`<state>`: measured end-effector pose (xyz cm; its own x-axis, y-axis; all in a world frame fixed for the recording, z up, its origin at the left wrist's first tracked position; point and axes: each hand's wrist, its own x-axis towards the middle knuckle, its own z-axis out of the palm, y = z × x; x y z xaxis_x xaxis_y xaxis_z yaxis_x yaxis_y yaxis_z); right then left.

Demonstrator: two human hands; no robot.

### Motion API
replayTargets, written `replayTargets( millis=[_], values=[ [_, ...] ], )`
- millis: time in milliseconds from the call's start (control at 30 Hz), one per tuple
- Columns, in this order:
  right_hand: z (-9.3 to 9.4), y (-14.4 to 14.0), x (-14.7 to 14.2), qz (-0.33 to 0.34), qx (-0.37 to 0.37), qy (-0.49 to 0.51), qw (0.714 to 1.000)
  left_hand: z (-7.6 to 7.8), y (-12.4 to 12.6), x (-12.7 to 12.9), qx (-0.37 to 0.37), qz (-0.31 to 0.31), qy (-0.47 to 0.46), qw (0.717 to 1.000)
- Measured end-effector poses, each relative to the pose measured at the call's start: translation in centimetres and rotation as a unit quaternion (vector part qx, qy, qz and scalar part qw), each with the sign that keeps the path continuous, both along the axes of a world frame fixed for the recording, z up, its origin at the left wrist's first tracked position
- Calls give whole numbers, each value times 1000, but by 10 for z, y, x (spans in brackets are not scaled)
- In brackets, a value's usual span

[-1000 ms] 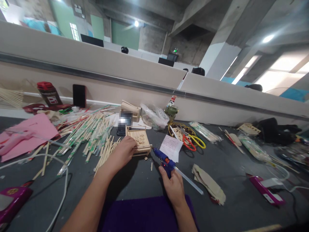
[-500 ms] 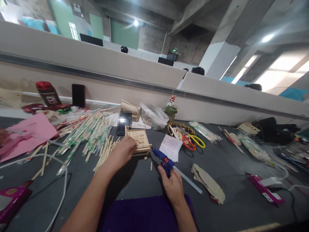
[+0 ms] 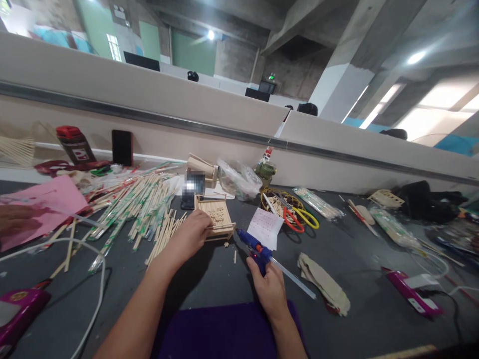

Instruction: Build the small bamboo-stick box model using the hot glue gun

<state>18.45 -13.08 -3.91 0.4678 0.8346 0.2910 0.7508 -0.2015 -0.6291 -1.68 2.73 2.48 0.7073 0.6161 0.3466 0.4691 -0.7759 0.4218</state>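
My left hand [image 3: 191, 234] is closed on the near left side of a small model bed [image 3: 218, 214] built of wooden sticks. Tiny wooden pieces lie on its slatted top. In my right hand [image 3: 271, 289] is a blue hot glue gun [image 3: 255, 243], a clear glue stick poking out of its back. The gun's nozzle points at the model's near right corner, with a slight gap between them. A short stick piece [image 3: 235, 257] and a small wooden flower-like bit lie on the dark table just below the model.
Wrapped chopsticks [image 3: 140, 204] are heaped at left, near a co-worker's hand [image 3: 17, 219] over pink paper [image 3: 56, 202]. Scissors [image 3: 295, 219], a written note [image 3: 265, 227] and a glove [image 3: 324, 284] lie right. Magenta power strips [image 3: 413, 294] with cables sit at both sides.
The glue gun's nozzle has shifted slightly right, away from the model's corner. My left hand stays in place. At far left, the co-worker's hand has come further into view.
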Motion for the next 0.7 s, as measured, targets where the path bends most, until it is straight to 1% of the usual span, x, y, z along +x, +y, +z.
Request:
replayTargets(
  millis=[167, 400, 700],
  values=[
    [1, -1, -1, 7, -2, 12, 1000, 0, 1, 0, 2, -9, 0, 1000],
    [2, 0, -1, 12, -10, 12, 1000, -1, 1, 0, 0, -5, -4, 1000],
    [1, -1, -2, -6, -2, -6, 1000, -1, 0, 0, 5, 0, -2, 1000]
  ],
)
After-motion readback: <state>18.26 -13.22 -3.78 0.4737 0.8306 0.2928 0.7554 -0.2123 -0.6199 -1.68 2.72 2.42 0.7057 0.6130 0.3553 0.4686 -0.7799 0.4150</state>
